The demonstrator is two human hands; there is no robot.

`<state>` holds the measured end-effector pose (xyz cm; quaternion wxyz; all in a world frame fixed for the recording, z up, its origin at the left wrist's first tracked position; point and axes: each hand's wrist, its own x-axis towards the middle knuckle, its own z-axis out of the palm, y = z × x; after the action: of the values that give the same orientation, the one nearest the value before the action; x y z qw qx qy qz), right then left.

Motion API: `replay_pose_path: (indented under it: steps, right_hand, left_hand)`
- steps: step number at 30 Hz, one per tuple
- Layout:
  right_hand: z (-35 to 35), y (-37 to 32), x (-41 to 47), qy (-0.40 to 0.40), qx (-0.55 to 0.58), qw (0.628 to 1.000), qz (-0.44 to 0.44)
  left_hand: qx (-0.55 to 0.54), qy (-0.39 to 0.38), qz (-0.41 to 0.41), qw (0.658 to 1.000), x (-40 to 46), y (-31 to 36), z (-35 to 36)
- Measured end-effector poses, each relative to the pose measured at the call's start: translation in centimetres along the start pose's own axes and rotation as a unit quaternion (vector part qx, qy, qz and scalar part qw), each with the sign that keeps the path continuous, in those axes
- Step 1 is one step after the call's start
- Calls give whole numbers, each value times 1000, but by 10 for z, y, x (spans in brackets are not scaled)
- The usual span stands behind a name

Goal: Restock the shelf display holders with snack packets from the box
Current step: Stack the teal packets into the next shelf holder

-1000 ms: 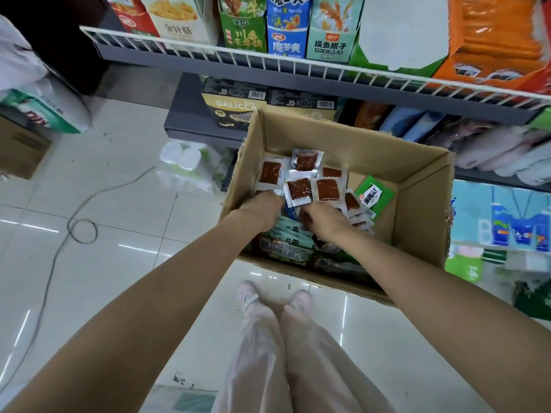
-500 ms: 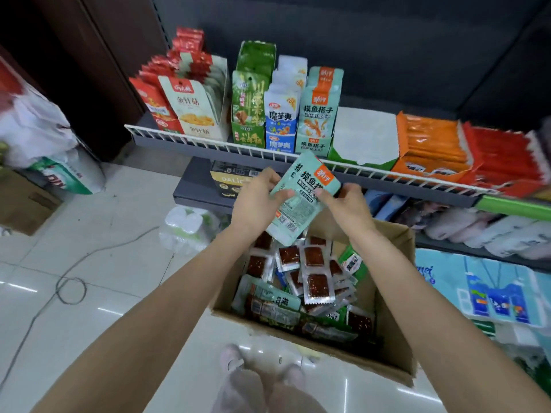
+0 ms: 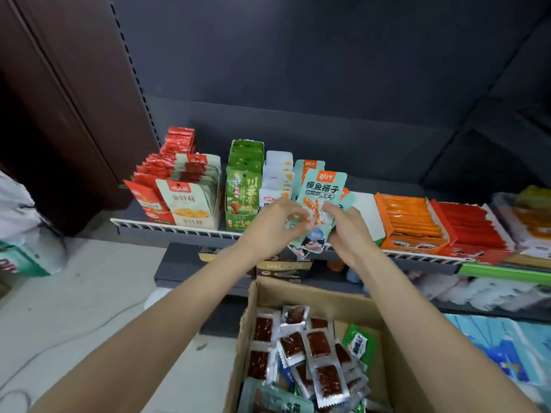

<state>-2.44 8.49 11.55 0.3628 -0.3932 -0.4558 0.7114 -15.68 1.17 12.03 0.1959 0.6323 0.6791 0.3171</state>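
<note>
Two hands (image 3: 275, 226) on flat glossy teal packets (image 3: 320, 204)

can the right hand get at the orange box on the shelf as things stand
Probably not yet: the right hand and left hand both hold the teal packets. The orange box sits unobstructed just beside it.

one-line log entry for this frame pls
phase: stocking | left hand: pinching teal packets | right hand: holding same packets | position: at shelf rail, before teal holder | box: below, packets remain
</note>
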Motion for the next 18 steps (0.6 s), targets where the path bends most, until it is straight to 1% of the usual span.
replay_pose_path:
  steps: [3, 4, 7, 8, 12, 15, 18]
  right_hand:
    - [1, -12, 26, 44, -46, 997, -33]
    - [1, -16, 34, 60, -56, 996, -48]
    - [6, -27, 56, 88, -56, 992, -74]
    - [9, -29, 62, 95, -54, 991, -78]
    - [11, -34, 87, 127, -103, 983, -81]
    - [-1, -42, 103, 141, -102, 983, -66]
    - [-10, -48, 112, 122, -84, 988, -48]
  left_hand:
    - [11, 45, -33, 998, 32, -22, -14]
    - [2, 45, -35, 998, 43, -25, -17]
    - [-46, -24, -14, 999, 76, -23, -22]
    - [-48, -44, -3, 998, 85, -22, -22]
    - [-23, -61, 22, 998, 118, -25, -22]
    - [-87, -77, -13, 993, 138, -34, -26]
    - [-145, -69, -41, 986, 151, -43, -26]
